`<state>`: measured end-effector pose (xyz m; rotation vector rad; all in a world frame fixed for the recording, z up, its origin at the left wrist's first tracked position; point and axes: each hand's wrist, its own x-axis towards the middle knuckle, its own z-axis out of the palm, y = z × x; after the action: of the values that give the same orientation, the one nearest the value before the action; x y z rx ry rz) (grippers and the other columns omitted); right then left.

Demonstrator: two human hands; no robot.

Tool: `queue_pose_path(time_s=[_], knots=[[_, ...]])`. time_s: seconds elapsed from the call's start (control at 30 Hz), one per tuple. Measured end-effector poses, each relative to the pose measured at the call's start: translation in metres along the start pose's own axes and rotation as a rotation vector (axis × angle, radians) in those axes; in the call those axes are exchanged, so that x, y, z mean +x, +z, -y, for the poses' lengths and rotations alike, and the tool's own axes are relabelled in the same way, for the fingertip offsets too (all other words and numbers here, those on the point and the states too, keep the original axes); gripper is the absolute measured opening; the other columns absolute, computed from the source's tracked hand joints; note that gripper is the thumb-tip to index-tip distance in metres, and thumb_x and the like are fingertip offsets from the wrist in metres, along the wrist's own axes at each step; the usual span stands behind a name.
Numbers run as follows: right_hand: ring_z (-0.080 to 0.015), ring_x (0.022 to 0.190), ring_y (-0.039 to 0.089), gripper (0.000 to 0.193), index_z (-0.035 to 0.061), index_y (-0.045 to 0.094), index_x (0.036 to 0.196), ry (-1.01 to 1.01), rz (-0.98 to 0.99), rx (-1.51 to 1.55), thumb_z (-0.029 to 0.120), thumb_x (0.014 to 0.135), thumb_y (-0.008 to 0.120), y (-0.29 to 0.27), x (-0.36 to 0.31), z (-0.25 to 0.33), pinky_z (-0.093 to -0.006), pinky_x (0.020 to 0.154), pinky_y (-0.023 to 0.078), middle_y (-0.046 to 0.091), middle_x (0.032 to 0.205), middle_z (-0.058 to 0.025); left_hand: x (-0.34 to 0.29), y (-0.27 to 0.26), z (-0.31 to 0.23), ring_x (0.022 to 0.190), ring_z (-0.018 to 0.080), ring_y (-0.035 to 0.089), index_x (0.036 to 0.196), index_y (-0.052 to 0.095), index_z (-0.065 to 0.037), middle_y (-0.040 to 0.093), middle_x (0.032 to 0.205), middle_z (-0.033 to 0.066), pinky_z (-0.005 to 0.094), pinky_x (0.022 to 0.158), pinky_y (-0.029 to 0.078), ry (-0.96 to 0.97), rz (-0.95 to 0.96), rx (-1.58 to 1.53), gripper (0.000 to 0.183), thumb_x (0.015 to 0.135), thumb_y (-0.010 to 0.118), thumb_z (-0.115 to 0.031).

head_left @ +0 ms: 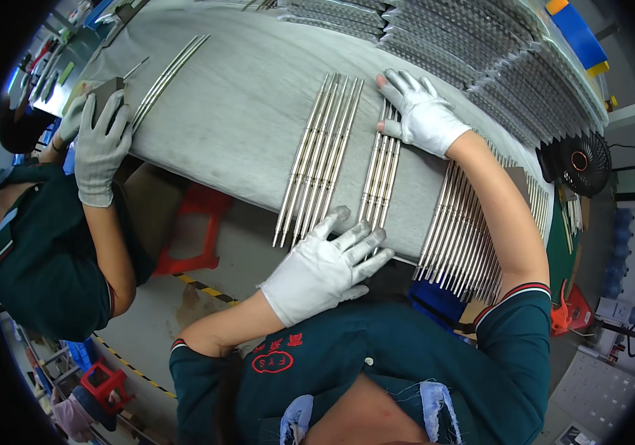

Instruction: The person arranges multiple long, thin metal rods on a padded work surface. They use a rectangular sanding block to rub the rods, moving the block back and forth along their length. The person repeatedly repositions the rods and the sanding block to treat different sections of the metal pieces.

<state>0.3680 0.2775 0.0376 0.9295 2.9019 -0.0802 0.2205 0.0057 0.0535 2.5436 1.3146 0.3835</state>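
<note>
Fingers spread, the left grip (323, 268) is at the near ends of some metal rods (382, 174) on the bench (221, 111), while the right grip (422, 117), also spread, is at their far ends, another rod set (322, 152) to its left.

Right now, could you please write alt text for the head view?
Gloved left hand and right hand at opposite ends of slim metal rods on a grey table. More rods lie to both sides; a co-worker's gloved hand is farther left.
</note>
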Motion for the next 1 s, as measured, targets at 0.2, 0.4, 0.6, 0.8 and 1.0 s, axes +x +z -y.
queue_pose_path(time_s=[0.2,0.4,0.6,0.8,1.0], knots=[[-0.0385,0.154,0.02,0.09,0.0085,0.034,0.158,0.038,-0.077,0.0,0.061,0.09,0.061,-0.009,-0.026,-0.026,-0.0526,0.125,0.016,0.027,0.164,-0.0209,-0.004,-0.007,0.005,0.125,0.0211,0.058,0.136,0.059,-0.015,0.061,0.135,0.0057,0.053,0.113,0.038,0.048,-0.057,-0.012,0.056,0.089,0.068,-0.044],[-0.0383,0.154,0.02,0.089,0.0079,0.034,0.158,-0.063,-0.138,0.085,0.061,0.091,0.059,-0.01,0.007,0.003,-0.0525,0.126,0.013,0.027,0.164,-0.0217,-0.035,-0.016,0.028,0.125,0.0329,0.056,0.139,0.055,-0.013,0.06,0.135,0.012,0.0585,0.114,0.033,-0.267,-0.146,0.143,0.076,0.078,0.077,-0.053],[-0.0378,0.151,0.026,0.089,0.0084,0.037,0.156,-0.108,-0.147,0.099,0.066,0.091,0.055,-0.01,0.058,0.049,-0.0529,0.122,0.021,0.032,0.161,-0.0202,-0.044,-0.019,0.036,0.126,0.0352,0.056,0.141,0.054,-0.014,0.062,0.133,0.0129,0.0595,0.114,0.032,-0.303,-0.095,0.164,0.077,0.077,0.077,-0.052],[-0.0368,0.15,0.027,0.089,0.0085,0.039,0.156,-0.062,-0.088,0.043,0.068,0.091,0.053,0.003,0.061,0.046,-0.0533,0.121,0.023,0.032,0.161,-0.0186,-0.039,-0.016,0.036,0.126,0.0299,0.058,0.14,0.055,-0.013,0.062,0.132,0.0116,0.0596,0.114,0.033,-0.245,-0.111,0.126,0.075,0.079,0.077,-0.051],[-0.0389,0.15,0.027,0.086,0.009,0.039,0.156,-0.052,-0.064,0.01,0.066,0.093,0.053,0.006,0.032,0.023,-0.0523,0.122,0.022,0.032,0.161,-0.021,-0.027,-0.008,0.025,0.123,0.0257,0.061,0.14,0.054,-0.013,0.062,0.133,0.0106,0.0581,0.113,0.035,-0.169,-0.101,0.039,0.073,0.08,0.077,-0.048]])
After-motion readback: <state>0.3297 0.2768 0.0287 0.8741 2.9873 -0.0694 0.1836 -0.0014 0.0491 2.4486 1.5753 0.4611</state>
